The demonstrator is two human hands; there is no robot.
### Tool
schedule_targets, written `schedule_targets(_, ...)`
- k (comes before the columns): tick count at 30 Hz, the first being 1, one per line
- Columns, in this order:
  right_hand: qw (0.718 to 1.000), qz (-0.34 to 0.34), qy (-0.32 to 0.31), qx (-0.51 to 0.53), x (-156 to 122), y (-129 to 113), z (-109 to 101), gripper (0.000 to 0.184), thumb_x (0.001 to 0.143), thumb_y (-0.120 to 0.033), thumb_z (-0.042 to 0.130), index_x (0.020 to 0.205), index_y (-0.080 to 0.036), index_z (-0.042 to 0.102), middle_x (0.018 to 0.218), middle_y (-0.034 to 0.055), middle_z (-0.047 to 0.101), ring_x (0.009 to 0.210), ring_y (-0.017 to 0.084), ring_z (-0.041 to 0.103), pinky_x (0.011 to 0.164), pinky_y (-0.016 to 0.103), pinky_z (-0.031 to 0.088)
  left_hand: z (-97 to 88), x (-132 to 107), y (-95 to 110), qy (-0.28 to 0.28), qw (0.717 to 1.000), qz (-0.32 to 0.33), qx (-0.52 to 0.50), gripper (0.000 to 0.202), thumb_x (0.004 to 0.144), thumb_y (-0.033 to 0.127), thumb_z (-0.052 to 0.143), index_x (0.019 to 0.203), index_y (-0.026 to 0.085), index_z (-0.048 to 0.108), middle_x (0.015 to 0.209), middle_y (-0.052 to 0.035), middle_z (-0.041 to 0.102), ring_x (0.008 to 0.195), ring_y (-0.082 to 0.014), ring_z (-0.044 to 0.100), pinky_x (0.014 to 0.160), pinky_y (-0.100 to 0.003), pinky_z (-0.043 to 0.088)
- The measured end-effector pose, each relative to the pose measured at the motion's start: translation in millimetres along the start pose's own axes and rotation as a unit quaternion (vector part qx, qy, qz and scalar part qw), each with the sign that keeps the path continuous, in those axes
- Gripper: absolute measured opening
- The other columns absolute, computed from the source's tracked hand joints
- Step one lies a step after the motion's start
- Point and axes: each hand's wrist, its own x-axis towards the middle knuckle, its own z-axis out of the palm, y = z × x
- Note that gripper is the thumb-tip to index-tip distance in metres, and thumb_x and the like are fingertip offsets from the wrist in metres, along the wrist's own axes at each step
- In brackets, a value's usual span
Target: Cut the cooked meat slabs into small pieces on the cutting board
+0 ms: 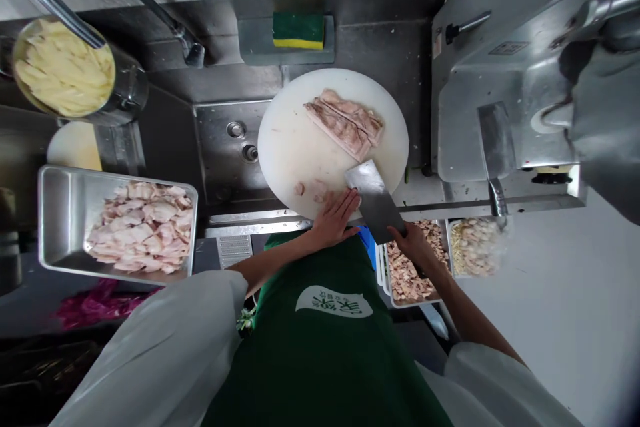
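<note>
My right hand (414,245) grips the handle of a cleaver (376,201), its broad blade lying over the near right edge of a round white cutting board (285,127). Close to the blade is my left hand (334,219), fingers stretched out and thumb apart, resting at the board's near edge. Whether anything lies beneath those fingers is hidden. Just beyond them are small meat scraps (319,191). Farther back on the board lies a large pale slab of meat (345,121), with a long cut line across it.
The board spans a steel sink (220,180). Left are a metal tray (65,220) of meat pieces and a pot (131,90) of pale slices. A sponge (299,31) lies behind. On the right, another cleaver (496,140) rests by a machine; trays of chopped meat (413,270) stand below.
</note>
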Motion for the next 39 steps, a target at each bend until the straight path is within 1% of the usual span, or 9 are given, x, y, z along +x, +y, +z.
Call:
schedule_targets(6,1.000,0.008,-0.009,-0.015,3.8,-3.8,-2.5,0.040,0.086,-0.054,0.053,0.086,-0.017,0.068,0.078,0.0125,0.072,0.073,0.025,0.065,0.059,0.029,0.040,-0.1,0.8,-4.2,0.003,1.000,-0.005,-0.007,0.083,0.094,0.062,0.036,0.155,0.011,0.014,0.161,-0.0147,0.020,0.151,-0.0293,0.016,0.123,-0.056,0.012)
schedule_targets(12,0.999,0.026,-0.018,-0.033,12.6,-33.5,1.4,0.038,0.087,-0.050,0.054,0.091,-0.015,0.069,0.081,0.0135,0.073,0.074,0.026,0.067,0.061,0.030,0.041,-1.9,-0.8,-9.1,0.006,1.000,-0.008,-0.020,0.082,0.095,0.061,0.034,0.155,0.010,0.014,0.161,-0.0148,0.018,0.151,-0.0290,0.016,0.123,-0.055,0.011)
schedule_targets(18,0.996,0.068,-0.009,-0.059,0.2,-58.9,13.5,0.040,0.090,-0.051,0.052,0.097,-0.015,0.068,0.090,0.0164,0.074,0.085,0.027,0.069,0.063,0.029,0.040,-6.6,-5.4,-17.9,0.005,0.999,0.012,-0.033,0.081,0.095,0.061,0.033,0.155,0.011,0.014,0.161,-0.0154,0.018,0.151,-0.0297,0.017,0.123,-0.055,0.009)
schedule_targets(23,0.994,0.064,0.007,-0.086,-7.7,-74.4,14.2,0.039,0.093,-0.048,0.050,0.102,-0.014,0.068,0.090,0.0170,0.073,0.086,0.027,0.069,0.065,0.029,0.040,-13.6,-8.8,-25.6,0.013,0.999,0.039,-0.030,0.077,0.096,0.058,0.033,0.155,0.010,0.016,0.160,-0.0159,0.022,0.150,-0.0286,0.019,0.123,-0.054,0.008)
schedule_targets(26,0.991,0.075,0.025,-0.111,-5.5,-88.9,17.8,0.043,0.094,-0.050,0.048,0.105,-0.013,0.067,0.091,0.0171,0.073,0.088,0.027,0.069,0.067,0.029,0.041,-18.5,-4.6,-33.7,0.022,0.999,0.033,-0.027,0.070,0.098,0.052,0.033,0.154,0.012,0.021,0.158,-0.0164,0.027,0.149,-0.0278,0.023,0.123,-0.055,0.011)
schedule_targets(29,0.988,0.080,0.031,-0.127,-5.6,-98.7,21.0,0.045,0.095,-0.050,0.046,0.107,-0.012,0.066,0.093,0.0177,0.073,0.090,0.027,0.069,0.068,0.030,0.041,-20.3,8.7,-43.5,0.021,0.999,0.041,-0.023,0.054,0.099,0.041,0.037,0.147,0.017,0.037,0.149,-0.0139,0.044,0.143,-0.0266,0.035,0.121,-0.053,0.017)
schedule_targets(31,0.989,0.073,0.030,-0.126,-10.4,-98.8,21.8,0.044,0.096,-0.049,0.045,0.107,-0.011,0.065,0.093,0.0181,0.073,0.089,0.027,0.069,0.069,0.030,0.040,-19.4,18.8,-49.3,0.006,0.997,0.075,-0.015,0.040,0.098,0.037,0.041,0.133,0.022,0.054,0.132,-0.0106,0.058,0.133,-0.0263,0.045,0.119,-0.053,0.021)
schedule_targets(34,0.991,0.058,0.028,-0.119,-24.1,-86.5,21.3,0.041,0.097,-0.046,0.044,0.106,-0.012,0.064,0.091,0.0178,0.073,0.087,0.027,0.069,0.068,0.030,0.040,-19.6,26.4,-57.3,-0.014,0.993,0.118,0.002,0.027,0.098,0.034,0.044,0.108,0.024,0.067,0.110,-0.0071,0.063,0.116,-0.0243,0.053,0.115,-0.051,0.028)
schedule_targets(39,0.998,0.028,0.042,-0.035,-37.9,-44.2,16.6,0.036,0.092,-0.046,0.050,0.096,-0.014,0.067,0.088,0.0145,0.073,0.085,0.025,0.068,0.067,0.028,0.041,-32.1,13.5,-71.9,0.011,0.998,0.059,0.027,0.026,0.097,0.029,0.044,0.104,0.023,0.068,0.105,-0.0077,0.062,0.108,-0.0246,0.051,0.111,-0.052,0.030)
